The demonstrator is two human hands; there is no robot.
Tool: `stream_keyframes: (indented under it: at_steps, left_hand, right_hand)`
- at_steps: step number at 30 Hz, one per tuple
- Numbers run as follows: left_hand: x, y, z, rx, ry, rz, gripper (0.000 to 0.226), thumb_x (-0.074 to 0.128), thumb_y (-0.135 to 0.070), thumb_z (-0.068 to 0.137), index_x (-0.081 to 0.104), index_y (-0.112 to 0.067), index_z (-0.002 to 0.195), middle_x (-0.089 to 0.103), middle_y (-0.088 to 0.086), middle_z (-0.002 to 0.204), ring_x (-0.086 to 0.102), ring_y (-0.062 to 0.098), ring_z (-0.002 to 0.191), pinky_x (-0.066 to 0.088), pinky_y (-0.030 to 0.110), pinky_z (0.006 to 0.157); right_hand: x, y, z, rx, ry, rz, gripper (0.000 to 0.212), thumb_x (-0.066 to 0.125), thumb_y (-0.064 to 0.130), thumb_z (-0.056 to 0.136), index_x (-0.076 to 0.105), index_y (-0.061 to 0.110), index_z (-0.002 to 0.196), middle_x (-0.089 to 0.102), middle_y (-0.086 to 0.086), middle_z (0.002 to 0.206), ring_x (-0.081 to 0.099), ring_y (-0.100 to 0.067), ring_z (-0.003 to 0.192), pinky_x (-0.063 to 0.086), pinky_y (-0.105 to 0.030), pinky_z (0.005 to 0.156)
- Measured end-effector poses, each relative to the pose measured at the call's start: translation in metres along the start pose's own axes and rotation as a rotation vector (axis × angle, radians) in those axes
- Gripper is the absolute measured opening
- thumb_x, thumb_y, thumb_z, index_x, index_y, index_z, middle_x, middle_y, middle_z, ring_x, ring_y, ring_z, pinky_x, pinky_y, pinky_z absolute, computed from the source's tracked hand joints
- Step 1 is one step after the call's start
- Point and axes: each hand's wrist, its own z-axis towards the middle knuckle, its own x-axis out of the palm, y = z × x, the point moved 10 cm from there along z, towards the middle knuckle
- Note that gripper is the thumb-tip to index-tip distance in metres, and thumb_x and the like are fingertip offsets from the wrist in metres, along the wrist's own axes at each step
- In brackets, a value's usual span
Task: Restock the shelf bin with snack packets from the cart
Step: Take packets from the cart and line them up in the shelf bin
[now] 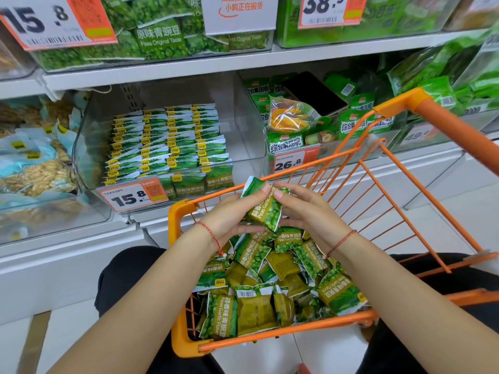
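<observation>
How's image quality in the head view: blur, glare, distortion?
Head view: even store lighting; wide-angle bend curves the white shelf edge; upper green pea packets and frame edges look soft; faint glare on the clear plastic shelf bin; both hands and the green garlic-pea packet are sharp.

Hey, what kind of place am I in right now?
Most likely a snack aisle in a shop. Clear shelf bins hold rows of packets, orange price tags hang on their fronts, and an orange cart full of garlic pea packets stands before the shelf.
</observation>
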Motion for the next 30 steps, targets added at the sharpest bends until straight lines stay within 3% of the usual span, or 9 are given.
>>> stream_keyframes:
  at_steps: [5, 9, 11, 13, 16, 19, 24, 27, 30]
  left_hand:
    - [0.005, -0.013, -0.004, 0.061, 0.041, 0.112, 0.036, 0.058, -0.038, 0.089, 0.061, -0.018, 0.118, 0.069, 0.005, 0.112, 0.066, 0.016, 0.102, 0.054, 0.036, 0.091]
    - [-0.006, -0.051, -0.012, 0.205, 0.109, 0.234, 0.038, 0.068, -0.03, 0.079, 0.062, -0.014, 0.113, 0.07, 0.002, 0.109, 0.065, 0.014, 0.101, 0.052, 0.026, 0.088]
    - [-0.016, -0.07, -0.014, 0.279, 0.096, 0.257, 0.039, 0.075, -0.027, 0.076, 0.063, -0.013, 0.111, 0.071, 0.0, 0.105, 0.065, 0.013, 0.098, 0.051, 0.021, 0.083]
    - [-0.028, -0.082, -0.011, 0.317, 0.061, 0.277, 0.045, 0.077, -0.026, 0.073, 0.064, -0.01, 0.113, 0.071, 0.002, 0.107, 0.066, 0.014, 0.098, 0.051, 0.019, 0.082]
    - [-0.051, -0.096, -0.003, 0.332, -0.044, 0.351, 0.044, 0.074, -0.032, 0.067, 0.066, -0.013, 0.106, 0.073, 0.0, 0.101, 0.068, 0.011, 0.09, 0.052, 0.021, 0.079]
    - [-0.09, -0.11, 0.017, 0.343, -0.212, 0.384, 0.028, 0.076, -0.036, 0.069, 0.067, -0.021, 0.091, 0.073, -0.008, 0.088, 0.068, 0.006, 0.082, 0.049, 0.021, 0.079]
    - [-0.142, -0.146, 0.072, 0.406, -0.42, 0.457, 0.027, 0.076, -0.035, 0.076, 0.067, -0.018, 0.095, 0.07, -0.005, 0.092, 0.066, 0.009, 0.086, 0.048, 0.026, 0.082]
    - [-0.153, -0.161, 0.108, 0.405, -0.495, 0.444, 0.054, 0.08, -0.046, 0.069, 0.065, -0.012, 0.108, 0.069, 0.001, 0.105, 0.065, 0.015, 0.096, 0.05, 0.023, 0.085]
    - [-0.159, -0.169, 0.144, 0.329, -0.58, 0.529, 0.061, 0.073, -0.045, 0.079, 0.057, -0.002, 0.12, 0.06, 0.01, 0.121, 0.057, 0.022, 0.111, 0.04, 0.02, 0.079]
  right_hand:
    - [-0.005, 0.009, -0.005, -0.037, -0.014, 0.045, 0.035, 0.067, 0.023, 0.083, 0.062, 0.016, 0.117, 0.073, -0.002, 0.092, 0.071, -0.019, 0.084, 0.058, -0.029, 0.073]
    - [0.003, 0.05, 0.0, -0.158, 0.009, -0.088, 0.035, 0.068, 0.02, 0.082, 0.061, 0.018, 0.116, 0.063, -0.008, 0.081, 0.065, -0.004, 0.076, 0.053, -0.018, 0.064]
    - [0.011, 0.07, 0.007, -0.207, 0.028, -0.127, 0.045, 0.071, 0.027, 0.077, 0.06, 0.015, 0.119, 0.059, -0.016, 0.082, 0.063, -0.006, 0.078, 0.052, -0.019, 0.066]
    - [0.019, 0.083, 0.017, -0.207, 0.062, -0.185, 0.05, 0.072, 0.032, 0.075, 0.06, 0.017, 0.12, 0.062, -0.006, 0.077, 0.062, -0.008, 0.079, 0.053, -0.025, 0.073]
    - [0.025, 0.098, 0.035, -0.243, 0.066, -0.361, 0.04, 0.069, 0.033, 0.081, 0.059, 0.023, 0.118, 0.067, 0.003, 0.099, 0.062, -0.008, 0.094, 0.053, -0.032, 0.09]
    - [0.01, 0.129, 0.052, -0.469, -0.198, -0.718, 0.039, 0.064, 0.039, 0.087, 0.06, 0.02, 0.121, 0.063, 0.004, 0.119, 0.056, -0.009, 0.111, 0.044, -0.027, 0.095]
    - [0.027, 0.143, 0.097, -0.754, -0.328, -1.308, 0.047, 0.046, 0.033, 0.096, 0.049, 0.007, 0.135, 0.053, -0.015, 0.134, 0.04, -0.032, 0.132, 0.025, -0.04, 0.112]
    - [0.035, 0.134, 0.126, -0.788, -0.384, -1.488, 0.059, 0.03, 0.042, 0.094, 0.051, 0.001, 0.132, 0.058, -0.017, 0.128, 0.04, -0.035, 0.133, 0.013, -0.045, 0.114]
    - [0.045, 0.137, 0.133, -0.916, -0.485, -1.555, 0.052, 0.034, 0.037, 0.095, 0.059, 0.001, 0.123, 0.065, -0.016, 0.116, 0.045, -0.035, 0.129, 0.008, -0.05, 0.112]
